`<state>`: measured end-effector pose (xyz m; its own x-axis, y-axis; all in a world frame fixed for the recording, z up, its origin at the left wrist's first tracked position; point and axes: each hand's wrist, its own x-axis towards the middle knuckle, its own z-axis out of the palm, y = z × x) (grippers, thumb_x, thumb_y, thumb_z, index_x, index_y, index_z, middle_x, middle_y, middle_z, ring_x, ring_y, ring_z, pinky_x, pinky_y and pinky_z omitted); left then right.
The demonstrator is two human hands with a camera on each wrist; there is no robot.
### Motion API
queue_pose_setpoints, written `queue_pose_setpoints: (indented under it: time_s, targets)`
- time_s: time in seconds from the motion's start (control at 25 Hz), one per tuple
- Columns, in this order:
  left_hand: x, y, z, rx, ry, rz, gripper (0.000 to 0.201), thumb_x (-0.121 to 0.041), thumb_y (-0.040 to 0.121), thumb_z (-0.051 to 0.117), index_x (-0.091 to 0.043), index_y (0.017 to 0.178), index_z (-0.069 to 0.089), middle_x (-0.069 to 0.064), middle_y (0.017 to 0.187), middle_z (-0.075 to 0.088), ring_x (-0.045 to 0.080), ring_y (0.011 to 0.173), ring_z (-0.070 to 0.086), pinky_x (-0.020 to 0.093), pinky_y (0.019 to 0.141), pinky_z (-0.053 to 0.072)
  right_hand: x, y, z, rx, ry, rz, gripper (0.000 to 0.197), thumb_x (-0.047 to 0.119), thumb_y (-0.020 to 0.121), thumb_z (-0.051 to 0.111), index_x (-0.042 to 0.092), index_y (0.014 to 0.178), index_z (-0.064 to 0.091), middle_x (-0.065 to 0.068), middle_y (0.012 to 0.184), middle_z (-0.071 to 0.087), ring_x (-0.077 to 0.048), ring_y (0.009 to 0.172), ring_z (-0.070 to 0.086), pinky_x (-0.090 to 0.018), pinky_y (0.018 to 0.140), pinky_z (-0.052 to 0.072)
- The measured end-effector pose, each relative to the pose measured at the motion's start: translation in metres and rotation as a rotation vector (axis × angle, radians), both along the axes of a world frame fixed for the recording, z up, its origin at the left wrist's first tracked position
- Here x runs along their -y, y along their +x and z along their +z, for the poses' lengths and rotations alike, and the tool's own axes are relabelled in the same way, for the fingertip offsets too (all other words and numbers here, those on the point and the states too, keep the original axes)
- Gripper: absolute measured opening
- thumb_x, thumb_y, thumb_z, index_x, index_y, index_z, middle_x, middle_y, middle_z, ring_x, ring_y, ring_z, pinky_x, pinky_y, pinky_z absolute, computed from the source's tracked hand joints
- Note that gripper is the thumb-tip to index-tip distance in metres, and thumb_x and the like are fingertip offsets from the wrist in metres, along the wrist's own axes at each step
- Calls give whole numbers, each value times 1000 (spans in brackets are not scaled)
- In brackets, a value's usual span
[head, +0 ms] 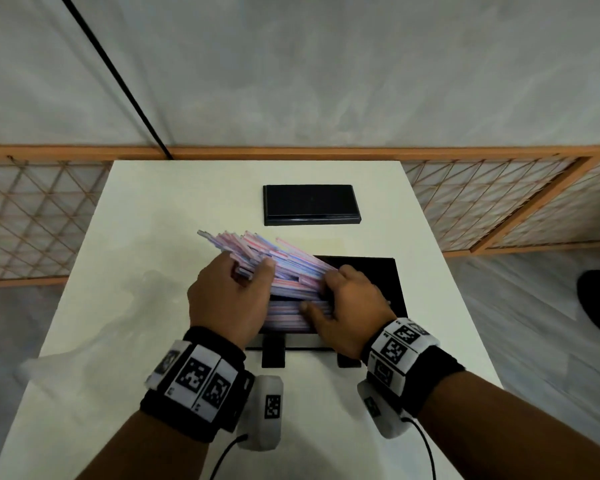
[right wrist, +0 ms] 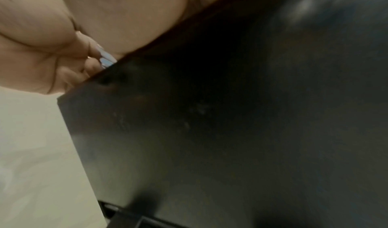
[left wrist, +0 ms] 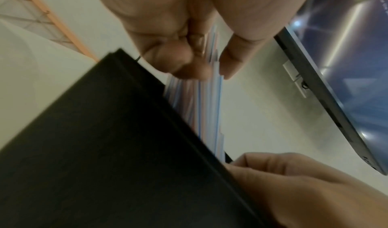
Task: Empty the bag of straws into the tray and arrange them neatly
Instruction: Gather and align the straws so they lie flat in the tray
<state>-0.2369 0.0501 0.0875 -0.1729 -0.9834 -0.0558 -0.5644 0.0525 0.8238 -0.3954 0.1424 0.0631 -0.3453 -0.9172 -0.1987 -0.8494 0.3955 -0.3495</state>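
No legible writing; wristbands (head: 201,379) carry square black-and-white coded markers. White matte table (head: 146,216) before a wooden lattice screen (head: 32,216). Left hand (head: 227,299) curls round a fanned bundle of pink- and blue-striped straws (head: 257,251) angled over the black tray (head: 385,278). Right hand (head: 347,306), fingers bent, presses straws lying in the tray. Black rectangular lid (head: 310,204) lies beyond
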Motion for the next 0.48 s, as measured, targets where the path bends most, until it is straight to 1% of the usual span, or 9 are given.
queue_pose_setpoints:
  time_s: [0.08, 0.12, 0.16, 0.24, 0.28, 0.32, 0.36, 0.44, 0.48]
  targets:
    - [-1, -7, -2, -65, 110, -17, 53, -69, 79, 62, -17, 74, 66, 0, 67, 74, 27, 74, 74, 45, 78, 61, 3, -3, 0, 7, -4, -32, 42, 66, 72, 51, 29, 92, 45, 1, 98, 47, -26, 98, 53, -40, 87, 49]
    - [-2, -11, -2, -102, 155, -5, 51, -68, 80, 63, -17, 75, 67, 0, 62, 74, 23, 67, 75, 45, 77, 62, 4, -4, -1, 4, -8, -46, 45, 65, 71, 54, 28, 95, 46, 1, 100, 48, -26, 99, 53, -41, 88, 49]
    - [-2, -14, -1, -129, 182, 13, 46, -62, 85, 65, -16, 77, 67, -2, 58, 74, 19, 60, 75, 44, 77, 63, 4, -3, -1, -5, -5, -63, 47, 64, 71, 57, 28, 99, 45, 1, 105, 50, -26, 102, 52, -41, 88, 49]
    - [0, -14, 3, -111, 168, 30, 39, -50, 94, 62, -13, 81, 66, -5, 52, 71, 12, 50, 71, 35, 75, 61, 5, -2, -1, -32, 11, -93, 54, 63, 70, 58, 27, 107, 43, 0, 114, 50, -27, 107, 50, -43, 91, 48]
    - [0, -13, 5, -114, 146, 36, 39, -47, 96, 60, -11, 82, 66, -4, 49, 70, 11, 46, 69, 31, 71, 59, 6, -1, -1, -45, 10, -103, 57, 64, 70, 57, 27, 111, 43, 0, 117, 50, -27, 108, 49, -44, 92, 47]
    - [0, -10, 7, -150, 138, 51, 39, -45, 97, 59, -10, 83, 66, -1, 48, 69, 13, 44, 68, 29, 65, 57, 6, 1, 0, -45, -4, -107, 58, 64, 70, 56, 27, 114, 44, 0, 117, 50, -28, 109, 49, -44, 92, 47]
    - [1, -7, 5, -215, 152, 72, 38, -44, 97, 60, -9, 82, 67, 1, 49, 69, 16, 42, 68, 30, 62, 57, 6, 1, 1, -32, -35, -93, 58, 63, 71, 55, 28, 116, 45, 0, 117, 50, -28, 109, 50, -44, 92, 47]
    - [-1, -4, -1, -330, 223, 104, 32, -39, 97, 63, -12, 81, 70, 6, 52, 70, 25, 44, 68, 39, 62, 60, 6, 3, 2, -11, -89, -35, 53, 60, 75, 55, 28, 116, 48, 0, 114, 51, -28, 108, 50, -43, 91, 46]
    - [-3, -4, -3, -366, 270, 98, 30, -37, 97, 65, -12, 83, 72, 7, 54, 71, 28, 46, 69, 43, 63, 62, 8, 5, 3, -26, -82, -5, 50, 58, 76, 56, 27, 115, 49, 0, 114, 51, -28, 108, 50, -43, 91, 44]
